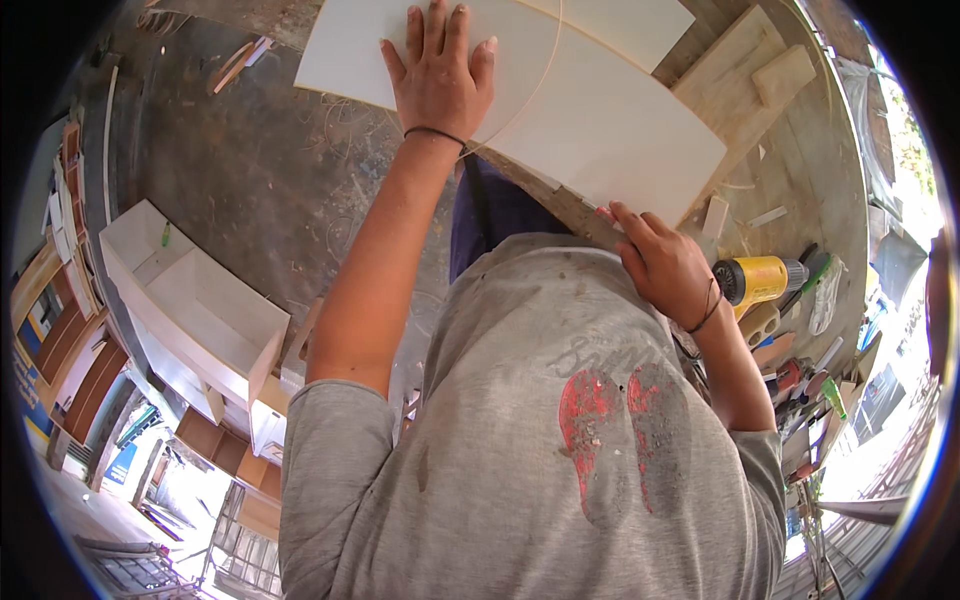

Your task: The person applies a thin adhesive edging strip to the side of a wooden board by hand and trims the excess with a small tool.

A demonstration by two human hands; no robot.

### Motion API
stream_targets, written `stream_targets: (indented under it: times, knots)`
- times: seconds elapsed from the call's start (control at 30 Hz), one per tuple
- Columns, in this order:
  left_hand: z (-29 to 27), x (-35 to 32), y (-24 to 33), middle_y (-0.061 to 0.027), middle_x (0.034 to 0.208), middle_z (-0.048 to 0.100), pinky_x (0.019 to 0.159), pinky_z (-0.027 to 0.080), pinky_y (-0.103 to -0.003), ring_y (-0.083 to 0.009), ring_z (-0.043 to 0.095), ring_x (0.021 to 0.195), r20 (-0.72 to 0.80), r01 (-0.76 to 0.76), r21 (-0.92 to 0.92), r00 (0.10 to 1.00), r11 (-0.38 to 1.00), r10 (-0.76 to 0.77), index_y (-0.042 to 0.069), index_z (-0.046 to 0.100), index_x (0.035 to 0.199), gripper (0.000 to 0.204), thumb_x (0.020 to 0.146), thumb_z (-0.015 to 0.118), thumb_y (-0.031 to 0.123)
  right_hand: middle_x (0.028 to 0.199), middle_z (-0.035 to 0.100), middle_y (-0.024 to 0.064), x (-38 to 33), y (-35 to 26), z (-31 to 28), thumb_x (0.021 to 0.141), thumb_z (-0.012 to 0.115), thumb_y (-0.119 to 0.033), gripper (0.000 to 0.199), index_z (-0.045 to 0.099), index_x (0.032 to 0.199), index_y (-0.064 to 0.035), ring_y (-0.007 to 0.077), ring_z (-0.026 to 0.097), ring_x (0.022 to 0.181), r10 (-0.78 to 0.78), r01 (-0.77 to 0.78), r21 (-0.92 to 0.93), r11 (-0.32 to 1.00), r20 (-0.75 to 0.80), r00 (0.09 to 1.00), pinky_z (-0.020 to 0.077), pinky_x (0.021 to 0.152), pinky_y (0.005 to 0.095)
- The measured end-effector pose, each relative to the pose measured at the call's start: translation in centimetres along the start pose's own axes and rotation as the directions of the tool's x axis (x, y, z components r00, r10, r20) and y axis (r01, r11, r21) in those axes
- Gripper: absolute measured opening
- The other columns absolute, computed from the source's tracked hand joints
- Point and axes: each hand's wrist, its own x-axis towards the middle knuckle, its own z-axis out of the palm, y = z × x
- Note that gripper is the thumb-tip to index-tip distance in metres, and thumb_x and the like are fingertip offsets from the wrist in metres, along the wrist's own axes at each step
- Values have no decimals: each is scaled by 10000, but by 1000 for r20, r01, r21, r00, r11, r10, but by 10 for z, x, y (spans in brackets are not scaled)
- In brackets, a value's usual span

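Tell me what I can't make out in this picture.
- Head view, small reddish object: mostly hidden by the bare right hand.
- Head view, flat white rectangular board: upper-left corner cut off by the top edge.
- Head view, board surface beneath the bare left hand: covered by it.

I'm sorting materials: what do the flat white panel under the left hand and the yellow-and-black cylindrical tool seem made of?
The flat white panel is probably wood-based board with smooth laminate or paint, judging by its even face and tan edge. The yellow-and-black cylindrical tool looks like moulded plastic, given its curved casing.
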Motion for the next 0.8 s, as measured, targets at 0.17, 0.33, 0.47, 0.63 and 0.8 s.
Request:
stream_targets:
  times: [0.17, 0.33, 0.47, 0.63, 0.8]
  knots:
    - [-2, -2, 2, -162, 1506, 359, 1108, 207, -624, -375, 300, 1403, 1, 9, -7, 1000, 1000, -9, 41, 442, 1382, 518, 948, 505, 319, 931, 610, 136, 4, 12, 7, 908, 574, -164, 417, 478, 1309, -101, 336, 643, 828, -75, 75, -24, 997, -13, 997, 529, 705, 426]
    - [-3, -1, 3, -166, 1511, 349, 1110, 204, -624, -376, 292, 1407, -2, 2, 3, 1000, 1000, -2, 40, 421, 1395, 528, 952, 502, 316, 934, 607, 131, 8, 25, 10, 906, 578, -156, 426, 473, 1314, -100, 330, 644, 839, -159, 158, -22, 987, -21, 987, 528, 714, 424]
    - [-2, -3, 3, -167, 1515, 341, 1109, 202, -627, -378, 285, 1410, 5, 0, 10, 1000, 1000, 0, 39, 415, 1399, 519, 964, 486, 313, 933, 604, 133, 10, 31, 12, 904, 580, -142, 431, 472, 1318, -99, 328, 641, 858, -193, 193, -4, 981, -36, 981, 527, 724, 420]
    - [-2, -2, 3, -170, 1515, 339, 1109, 203, -627, -381, 282, 1411, 21, 2, 19, 1000, 1000, -3, 39, 413, 1400, 512, 969, 480, 308, 951, 608, 137, 11, 31, 14, 901, 591, -143, 433, 477, 1315, -93, 327, 639, 872, -219, 221, 26, 975, -60, 974, 525, 727, 420]
    - [-4, -2, 2, -171, 1510, 346, 1107, 205, -629, -382, 282, 1411, 22, -5, 8, 1000, 1000, 4, 38, 417, 1395, 511, 963, 493, 301, 960, 615, 134, 10, 28, 13, 902, 595, -150, 423, 482, 1306, -95, 327, 642, 856, -232, 236, 37, 971, -90, 969, 526, 712, 420]
